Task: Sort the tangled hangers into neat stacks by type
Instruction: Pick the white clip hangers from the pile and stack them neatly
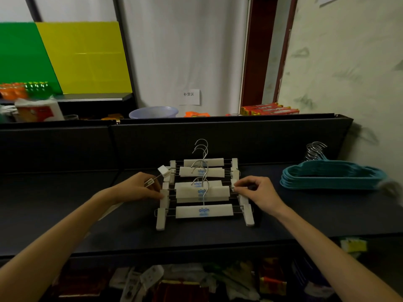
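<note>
White clip hangers (204, 188) lie overlapped in a row at the centre of the frame on the dark shelf (283, 219), and both hands are at the ends of one near the front. The left hand (141, 188) has its fingers curled against the left-end clip of that hanger, and also has a small white tag on a wire (157, 176) running through it. The right hand (257, 190) pinches the right end, thumb and forefinger closed on the clip or the wire bar; which of the two is hard to tell. The hanger's long axis runs left to right across the frame, straight between the two grips, so each hand is equally near its own end. Its metal hook points to the top of the frame, like the others. The hangers are white blocks with blue lettering, thin wire bars and a clip at each end, staggered front to back, not squared up. I judge the coming move an alignment of this hanger with its neighbours. At centre right, well apart, teal hangers (331, 175) already sit stacked.
</note>
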Demonstrator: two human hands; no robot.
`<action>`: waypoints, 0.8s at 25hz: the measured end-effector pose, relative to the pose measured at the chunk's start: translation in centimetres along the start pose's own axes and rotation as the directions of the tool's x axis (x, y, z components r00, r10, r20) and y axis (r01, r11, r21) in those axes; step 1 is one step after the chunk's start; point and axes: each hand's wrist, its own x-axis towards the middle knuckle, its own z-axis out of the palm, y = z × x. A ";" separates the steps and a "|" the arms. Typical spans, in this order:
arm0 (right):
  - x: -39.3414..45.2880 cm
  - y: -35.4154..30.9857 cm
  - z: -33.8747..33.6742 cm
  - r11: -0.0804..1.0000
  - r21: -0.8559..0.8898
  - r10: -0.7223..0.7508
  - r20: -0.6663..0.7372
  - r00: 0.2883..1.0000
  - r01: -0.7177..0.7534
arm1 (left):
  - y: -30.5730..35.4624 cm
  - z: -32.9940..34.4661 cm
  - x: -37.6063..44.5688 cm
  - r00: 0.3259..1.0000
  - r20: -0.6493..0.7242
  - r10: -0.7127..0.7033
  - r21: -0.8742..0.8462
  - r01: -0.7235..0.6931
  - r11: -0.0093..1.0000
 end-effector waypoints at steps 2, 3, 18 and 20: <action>-0.2 -0.2 0.2 1.000 -0.015 0.001 -0.009 1.000 -0.001 | -0.4 0.2 -0.2 1.000 -0.002 -0.001 -0.019 0.001 1.000; -0.4 -0.3 0.2 1.000 -0.018 0.001 -0.015 1.000 -0.001 | -0.4 0.4 -0.2 1.000 -0.003 0.001 -0.026 -0.001 1.000; 2.3 -7.8 3.0 0.990 0.022 -0.135 -0.058 0.989 0.136 | 5.6 0.1 1.8 0.884 -0.313 0.347 0.671 -0.053 0.740; 3.2 -9.3 4.1 0.987 0.043 -0.153 0.005 0.988 0.153 | 7.5 0.5 2.8 0.861 -0.299 0.412 0.729 -0.073 0.681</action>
